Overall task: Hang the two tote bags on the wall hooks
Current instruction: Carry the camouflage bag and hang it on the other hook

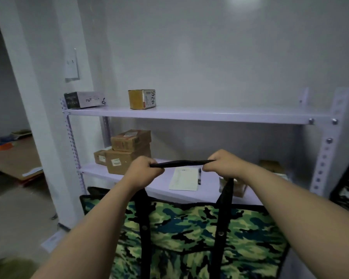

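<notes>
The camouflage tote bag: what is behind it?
Behind the camouflage tote bag stands a white metal shelf unit; its lower shelf shows above the bag, holding cardboard boxes, paper and a pen. Anything lower is covered.

1. We see the left hand [144, 170] and right hand [225, 161] both closed on the black handle [182, 163], stretched level between them.
2. The camouflage tote bag [189, 238] hangs below, in front of the white shelf [210, 114].
3. Cardboard boxes [129, 152] sit on the lower board.
</notes>
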